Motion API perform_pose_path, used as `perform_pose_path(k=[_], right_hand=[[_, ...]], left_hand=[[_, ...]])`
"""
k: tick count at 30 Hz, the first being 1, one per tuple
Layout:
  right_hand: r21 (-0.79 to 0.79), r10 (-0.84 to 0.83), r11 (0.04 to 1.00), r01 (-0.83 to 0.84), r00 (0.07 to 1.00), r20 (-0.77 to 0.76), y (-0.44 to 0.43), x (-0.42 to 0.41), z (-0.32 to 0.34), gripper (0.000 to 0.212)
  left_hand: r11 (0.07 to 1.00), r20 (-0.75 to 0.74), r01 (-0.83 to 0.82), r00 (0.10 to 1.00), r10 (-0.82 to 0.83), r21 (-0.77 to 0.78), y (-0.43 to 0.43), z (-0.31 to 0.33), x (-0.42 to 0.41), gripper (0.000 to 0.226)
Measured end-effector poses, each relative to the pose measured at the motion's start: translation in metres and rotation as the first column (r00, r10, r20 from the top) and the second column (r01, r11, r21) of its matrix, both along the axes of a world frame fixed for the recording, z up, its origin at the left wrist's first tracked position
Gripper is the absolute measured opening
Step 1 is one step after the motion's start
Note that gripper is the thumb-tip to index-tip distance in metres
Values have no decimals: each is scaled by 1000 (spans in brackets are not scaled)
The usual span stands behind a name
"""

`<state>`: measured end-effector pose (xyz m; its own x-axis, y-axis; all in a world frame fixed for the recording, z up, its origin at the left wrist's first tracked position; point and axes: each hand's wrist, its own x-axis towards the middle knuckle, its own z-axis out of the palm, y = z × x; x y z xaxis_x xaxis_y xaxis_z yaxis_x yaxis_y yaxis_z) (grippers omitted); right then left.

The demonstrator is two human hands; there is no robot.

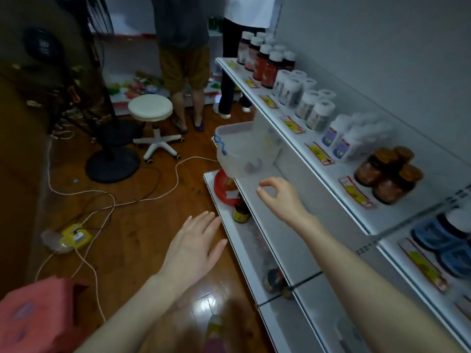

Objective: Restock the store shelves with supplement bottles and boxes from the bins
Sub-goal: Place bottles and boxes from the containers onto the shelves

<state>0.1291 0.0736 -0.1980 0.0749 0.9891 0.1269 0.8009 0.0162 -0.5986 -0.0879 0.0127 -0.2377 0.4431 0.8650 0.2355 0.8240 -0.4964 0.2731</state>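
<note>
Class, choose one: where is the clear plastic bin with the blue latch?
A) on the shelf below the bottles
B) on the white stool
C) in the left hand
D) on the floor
A: the clear bin rests on the middle shelf, beneath the row of bottles; the left hand is flat and empty.

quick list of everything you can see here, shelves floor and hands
clear bin: one, blue latch, middle shelf
red-labelled bottles: several, white caps, upper shelf far end
white bottles: about eight, upper shelf middle
amber jars: about four, brown lids, upper shelf nearer
red basket: one, bottom shelf below the bin
stool: one, white, floor
fan bases: two, black, floor left
power strip: one, yellow, floor
standing people: two, far end
left hand: flat, empty, over floor
right hand: empty, over middle shelf
</note>
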Motion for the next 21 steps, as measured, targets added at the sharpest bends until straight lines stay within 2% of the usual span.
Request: perform_pose_path(k=[5,12,16,21], right_hand=[[-68,17,998,-15,1000,23,97,0,-16,28],[-140,38,990,-32,999,37,210,-23,-35,30],[-174,-57,983,61,998,25,264,-31,-48,30],[-212,-282,937,277,959,7,315,-41,-67,29]], left_hand=[[999,-33,-31,999,30,-41,92,-1,-2,53],[994,-4,-53,999,52,-97,203,-14,-26,54],[994,-14,45,999,-46,-105,277,-30,-38,54],[976,-33,207,977,-209,-73,372,-42,-54,46]])
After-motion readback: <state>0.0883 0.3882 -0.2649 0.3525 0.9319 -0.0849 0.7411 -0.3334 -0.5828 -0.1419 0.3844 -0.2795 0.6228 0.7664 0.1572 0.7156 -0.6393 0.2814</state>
